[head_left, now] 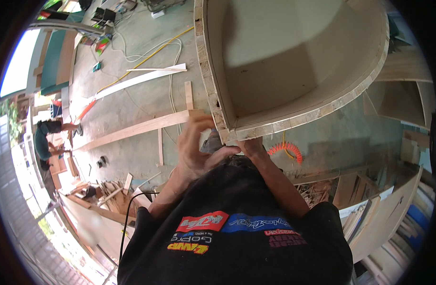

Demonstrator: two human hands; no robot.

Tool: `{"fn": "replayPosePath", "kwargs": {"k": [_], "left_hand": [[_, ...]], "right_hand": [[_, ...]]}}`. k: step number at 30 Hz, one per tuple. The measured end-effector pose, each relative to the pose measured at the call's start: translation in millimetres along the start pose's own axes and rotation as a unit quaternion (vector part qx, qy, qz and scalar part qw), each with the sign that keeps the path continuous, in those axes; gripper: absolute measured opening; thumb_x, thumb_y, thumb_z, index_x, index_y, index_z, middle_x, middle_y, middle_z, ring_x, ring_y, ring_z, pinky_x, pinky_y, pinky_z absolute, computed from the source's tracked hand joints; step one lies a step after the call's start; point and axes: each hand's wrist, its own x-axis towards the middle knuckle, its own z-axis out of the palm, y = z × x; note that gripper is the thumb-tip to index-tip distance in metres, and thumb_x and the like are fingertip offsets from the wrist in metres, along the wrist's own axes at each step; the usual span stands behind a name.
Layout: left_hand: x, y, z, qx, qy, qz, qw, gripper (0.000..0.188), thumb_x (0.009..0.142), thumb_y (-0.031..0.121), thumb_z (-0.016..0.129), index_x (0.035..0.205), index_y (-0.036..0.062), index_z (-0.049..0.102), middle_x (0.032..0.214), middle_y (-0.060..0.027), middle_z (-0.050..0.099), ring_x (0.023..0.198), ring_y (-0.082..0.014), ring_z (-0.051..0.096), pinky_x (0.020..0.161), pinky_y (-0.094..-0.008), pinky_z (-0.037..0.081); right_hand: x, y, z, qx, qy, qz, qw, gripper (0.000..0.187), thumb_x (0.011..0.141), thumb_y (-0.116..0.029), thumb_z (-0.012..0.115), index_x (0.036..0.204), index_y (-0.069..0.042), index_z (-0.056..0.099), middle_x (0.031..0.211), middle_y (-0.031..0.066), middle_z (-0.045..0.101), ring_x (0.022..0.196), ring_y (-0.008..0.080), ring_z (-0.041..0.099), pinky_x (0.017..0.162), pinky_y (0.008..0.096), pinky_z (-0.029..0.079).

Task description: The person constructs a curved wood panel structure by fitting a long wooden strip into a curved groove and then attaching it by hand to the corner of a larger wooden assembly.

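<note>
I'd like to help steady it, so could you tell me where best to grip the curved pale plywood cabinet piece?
Probably the curved pale plywood cabinet piece is best gripped along its thick laminated rim, from the open inner side, beside the left hand and right hand at its corner.

The curved cabinet [294, 61] is built of pale, matt plywood with rough layered edges; the floor [132, 109] is dull grey concrete.
</note>
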Motion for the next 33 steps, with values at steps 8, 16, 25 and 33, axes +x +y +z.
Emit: {"fn": "replayPosePath", "kwargs": {"k": [8,16,25,33], "left_hand": [[13.2,-46.7,-0.3,-0.007,-0.146,0.125,0.981,0.021,0.078,0.015,0.084,0.089,0.0052,0.069,0.082,-0.0082,0.069,0.074,-0.0267,0.069,0.066,-0.0385,0.055],[53.7,-45.0,-31.1,-0.060,-0.100,0.241,0.963,0.036,0.068,0.032,0.092,0.085,0.0105,0.069,0.079,-0.0026,0.065,0.073,-0.0221,0.063,0.068,-0.0379,0.047],[111.3,-32.1,-20.6,-0.056,-0.229,0.352,0.906,0.045,0.069,0.040,0.093,0.092,0.0122,0.067,0.100,-0.0013,0.066,0.100,-0.0203,0.065,0.116,-0.0497,0.026],[110.6,-32.5,-19.8,-0.100,-0.252,0.334,0.903,0.040,0.068,0.031,0.095,0.091,0.0139,0.066,0.096,-0.0010,0.068,0.098,-0.0201,0.066,0.115,-0.0469,0.027]], "right_hand": [[1.4,-30.9,-10.8,0.004,0.007,0.080,0.997,0.031,0.083,-0.028,0.080,0.105,-0.009,0.071,0.105,0.0104,0.071,0.101,0.0348,0.068,0.090,0.0502,0.052],[-5.3,-75.7,8.8,-0.180,0.008,0.253,0.950,0.040,0.093,-0.042,0.063,0.120,-0.014,0.071,0.112,0.0132,0.074,0.100,0.0349,0.072,0.082,0.0482,0.058],[21.8,-124.8,6.0,-0.186,0.050,0.277,0.941,0.037,0.088,-0.041,0.067,0.112,-0.014,0.074,0.102,0.0146,0.075,0.091,0.0369,0.074,0.073,0.0486,0.060],[20.8,-108.0,-1.3,-0.179,0.032,0.300,0.936,0.033,0.092,-0.037,0.064,0.098,-0.007,0.075,0.090,0.0181,0.074,0.087,0.0398,0.072,0.078,0.0501,0.058]]}}
